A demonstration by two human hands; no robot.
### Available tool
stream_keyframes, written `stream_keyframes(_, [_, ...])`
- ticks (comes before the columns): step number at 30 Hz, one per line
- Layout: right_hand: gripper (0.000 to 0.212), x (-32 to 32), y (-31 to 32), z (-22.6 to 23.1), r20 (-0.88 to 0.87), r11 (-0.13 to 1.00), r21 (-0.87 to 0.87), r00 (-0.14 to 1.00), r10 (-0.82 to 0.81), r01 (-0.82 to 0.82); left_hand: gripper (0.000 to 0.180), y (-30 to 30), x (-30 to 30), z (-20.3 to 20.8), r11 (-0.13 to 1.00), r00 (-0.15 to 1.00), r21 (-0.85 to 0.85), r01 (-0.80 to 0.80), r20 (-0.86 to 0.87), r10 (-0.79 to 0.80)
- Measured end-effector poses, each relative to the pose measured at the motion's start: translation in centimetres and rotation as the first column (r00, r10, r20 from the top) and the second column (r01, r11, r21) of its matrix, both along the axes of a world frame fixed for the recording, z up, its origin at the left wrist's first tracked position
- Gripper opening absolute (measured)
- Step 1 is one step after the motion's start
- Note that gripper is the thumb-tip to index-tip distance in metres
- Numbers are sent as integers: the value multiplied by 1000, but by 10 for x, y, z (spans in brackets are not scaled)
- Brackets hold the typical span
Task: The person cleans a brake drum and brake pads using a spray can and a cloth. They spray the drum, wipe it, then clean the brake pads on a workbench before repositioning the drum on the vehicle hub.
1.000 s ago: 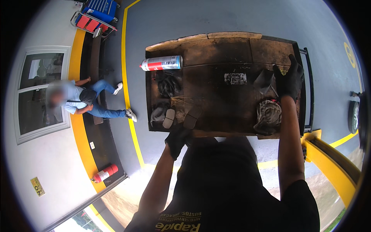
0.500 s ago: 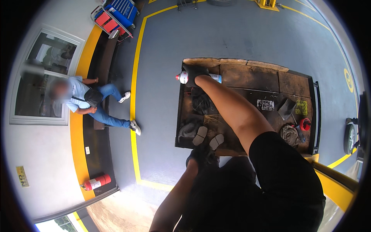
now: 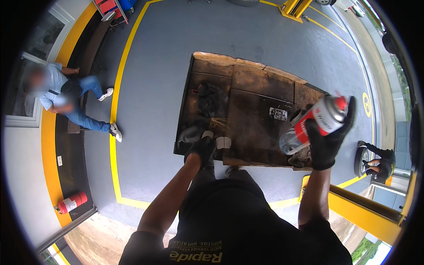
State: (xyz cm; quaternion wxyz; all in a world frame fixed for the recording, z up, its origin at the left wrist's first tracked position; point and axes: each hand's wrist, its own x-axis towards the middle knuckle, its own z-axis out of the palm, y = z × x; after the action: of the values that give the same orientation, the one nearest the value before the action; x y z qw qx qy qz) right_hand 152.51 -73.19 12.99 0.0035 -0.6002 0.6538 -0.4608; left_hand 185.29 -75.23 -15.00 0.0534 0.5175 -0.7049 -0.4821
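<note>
My right hand point(image 3: 329, 141), in a black glove, is wrapped round a spray can point(image 3: 326, 115) with a red cap and a white and red label. The can is tilted and raised above the right part of a worn brown-topped cart point(image 3: 256, 143). My left hand point(image 3: 202, 150), also gloved in black, is closed over a grey brake pad point(image 3: 207, 134) at the cart's near left edge; its fingers cover the pad's lower part. A second brake pad point(image 3: 224, 142) lies just to the right, apart from the hand.
Dark cloths point(image 3: 208, 100) and thin straw-like strands point(image 3: 219, 123) lie on the cart's left side. A person point(image 3: 66, 92) sits on a bench at left, above a fire extinguisher point(image 3: 71, 202). Another person point(image 3: 383, 163) crouches by a wheel point(image 3: 361, 161) at right. A yellow beam point(image 3: 362, 205) stands near right.
My right hand has lifted the spray can from the cart's far left corner and brought it near and to the right. My left hand has moved over the left brake pad. The view has shifted.
</note>
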Motion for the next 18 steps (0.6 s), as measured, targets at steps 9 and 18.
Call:
stream_keyframes(9, [71, 37, 115, -154, 366, 743, 539, 905, 217, -396, 27, 1, -18, 49, 989, 995, 121, 90, -56, -84])
stream_keyframes(18, [64, 32, 120, -174, 449, 623, 645, 879, 161, -443, 22, 26, -64, 90, 933, 975, 295, -208, 142, 172])
